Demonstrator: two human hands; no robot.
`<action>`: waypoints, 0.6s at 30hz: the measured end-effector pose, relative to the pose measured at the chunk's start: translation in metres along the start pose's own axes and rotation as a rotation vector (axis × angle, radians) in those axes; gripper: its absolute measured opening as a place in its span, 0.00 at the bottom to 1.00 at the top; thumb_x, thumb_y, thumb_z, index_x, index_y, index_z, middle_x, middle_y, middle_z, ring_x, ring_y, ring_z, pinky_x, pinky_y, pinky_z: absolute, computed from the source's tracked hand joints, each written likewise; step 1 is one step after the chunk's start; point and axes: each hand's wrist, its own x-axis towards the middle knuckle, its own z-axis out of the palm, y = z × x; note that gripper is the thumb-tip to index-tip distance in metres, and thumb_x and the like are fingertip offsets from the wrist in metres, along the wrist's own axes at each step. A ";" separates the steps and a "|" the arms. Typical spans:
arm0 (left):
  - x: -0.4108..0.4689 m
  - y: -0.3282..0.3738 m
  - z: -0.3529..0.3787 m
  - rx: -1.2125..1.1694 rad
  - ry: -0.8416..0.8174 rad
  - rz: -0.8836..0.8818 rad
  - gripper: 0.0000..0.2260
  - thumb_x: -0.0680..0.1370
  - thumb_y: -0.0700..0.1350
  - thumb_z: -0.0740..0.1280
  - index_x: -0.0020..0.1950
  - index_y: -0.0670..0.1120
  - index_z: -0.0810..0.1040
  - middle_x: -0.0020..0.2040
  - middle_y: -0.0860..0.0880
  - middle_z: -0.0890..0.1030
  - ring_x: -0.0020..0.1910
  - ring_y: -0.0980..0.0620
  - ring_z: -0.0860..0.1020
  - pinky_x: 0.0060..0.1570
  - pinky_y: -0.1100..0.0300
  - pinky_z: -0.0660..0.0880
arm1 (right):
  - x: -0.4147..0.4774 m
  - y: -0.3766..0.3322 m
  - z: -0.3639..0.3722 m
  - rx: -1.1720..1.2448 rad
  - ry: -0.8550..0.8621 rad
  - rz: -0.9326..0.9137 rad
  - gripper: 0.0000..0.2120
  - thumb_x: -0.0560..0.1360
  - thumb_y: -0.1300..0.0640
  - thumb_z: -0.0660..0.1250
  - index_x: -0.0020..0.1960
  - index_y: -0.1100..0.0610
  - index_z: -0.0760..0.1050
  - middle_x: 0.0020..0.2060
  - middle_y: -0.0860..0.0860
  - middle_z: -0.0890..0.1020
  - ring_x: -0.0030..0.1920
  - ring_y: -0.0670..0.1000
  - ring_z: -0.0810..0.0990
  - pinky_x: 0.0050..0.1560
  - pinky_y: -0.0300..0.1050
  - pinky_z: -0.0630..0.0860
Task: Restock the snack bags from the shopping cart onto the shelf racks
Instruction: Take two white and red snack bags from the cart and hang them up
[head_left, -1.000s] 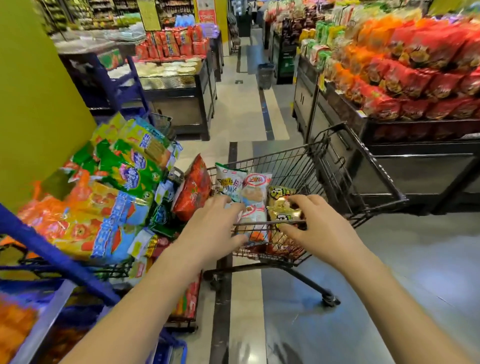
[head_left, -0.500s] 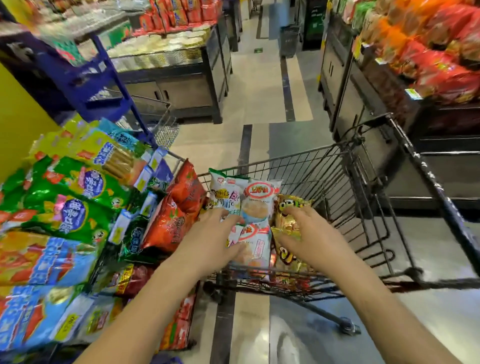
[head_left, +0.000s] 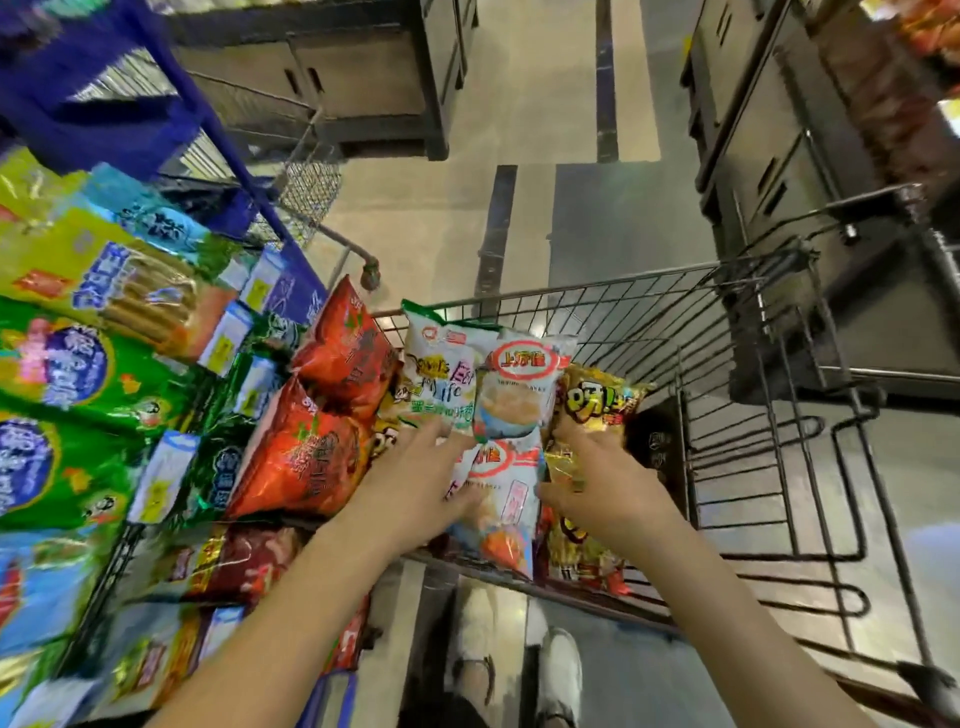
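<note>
A wire shopping cart (head_left: 727, 332) stands in front of me. At its near left end lie a white-and-green snack bag (head_left: 441, 369), two white bags with a red oval logo (head_left: 519, 384) (head_left: 509, 493), and a yellow bag (head_left: 597, 402). My left hand (head_left: 415, 488) has its fingers on the white-and-green bag and its thumb on the lower white bag. My right hand (head_left: 608, 483) curls over the yellow bag, its thumb against the lower white bag. The shelf rack (head_left: 104, 571) at left holds red bags (head_left: 311, 452) and green bags (head_left: 67, 364).
A blue rack frame (head_left: 104, 104) rises at upper left. Dark display counters stand ahead (head_left: 363, 78) and at right (head_left: 779, 130), with a tiled aisle (head_left: 545, 130) between them. My white shoes (head_left: 558, 670) are on the floor just behind the cart.
The view has tilted down onto the cart. Both hands have sunk lower onto the bags and closed in on either side of the white ones.
</note>
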 end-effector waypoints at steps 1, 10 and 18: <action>0.006 -0.004 0.003 -0.004 -0.015 -0.004 0.29 0.80 0.59 0.67 0.79 0.54 0.65 0.77 0.49 0.63 0.77 0.45 0.63 0.73 0.50 0.67 | 0.006 0.001 0.005 -0.002 -0.013 0.013 0.36 0.79 0.37 0.66 0.81 0.45 0.56 0.77 0.50 0.66 0.74 0.54 0.70 0.63 0.52 0.75; 0.057 -0.048 0.032 -0.087 -0.178 0.005 0.31 0.79 0.59 0.70 0.79 0.54 0.66 0.75 0.51 0.65 0.75 0.47 0.64 0.73 0.50 0.66 | 0.061 0.003 0.055 0.039 -0.166 0.176 0.34 0.80 0.40 0.67 0.79 0.52 0.60 0.74 0.54 0.68 0.72 0.57 0.70 0.63 0.53 0.74; 0.075 -0.062 0.050 -0.135 -0.268 -0.018 0.32 0.80 0.59 0.68 0.81 0.56 0.61 0.77 0.54 0.62 0.77 0.49 0.60 0.72 0.54 0.64 | 0.096 0.025 0.114 0.223 -0.304 0.338 0.37 0.75 0.39 0.72 0.76 0.54 0.64 0.68 0.54 0.72 0.68 0.58 0.74 0.59 0.49 0.75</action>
